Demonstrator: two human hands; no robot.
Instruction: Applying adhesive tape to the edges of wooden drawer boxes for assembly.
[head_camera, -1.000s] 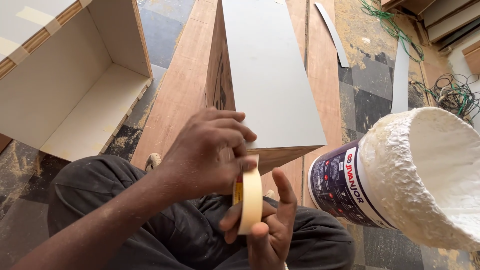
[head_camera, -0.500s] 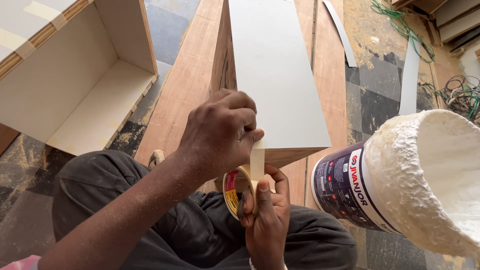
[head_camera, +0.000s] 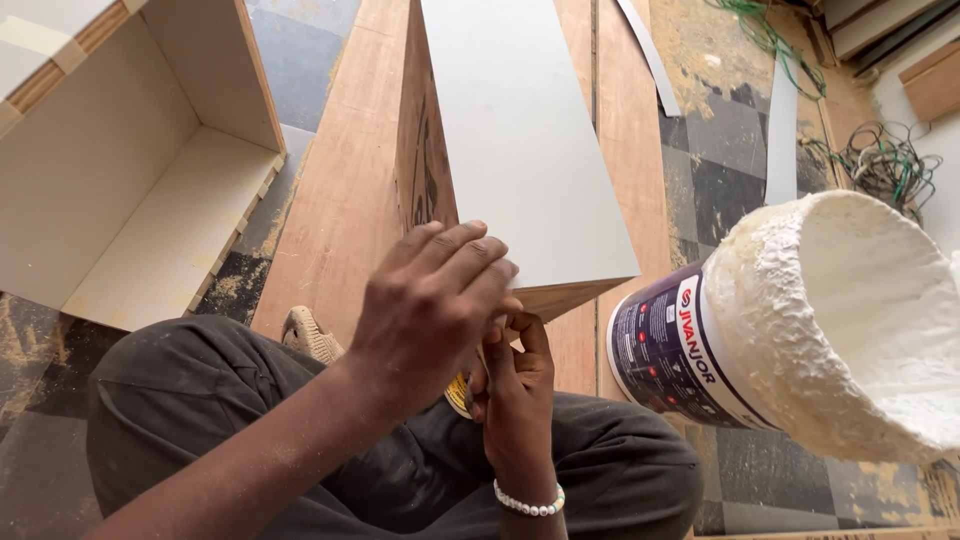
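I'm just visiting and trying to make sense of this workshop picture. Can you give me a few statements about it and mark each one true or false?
1. Both hands meet over the person's lap. True: the left hand covers the right hand, with a roll of tape barely showing between them.
2. The bucket stands upright with a lid on. False: it is tipped toward the camera, lidless, its inside crusted white.
3. A grey-faced panel lies ahead of the hands. True.
4. The open box sits at right. False: it is at upper left.
5. The right wrist wears a beaded bracelet. True.
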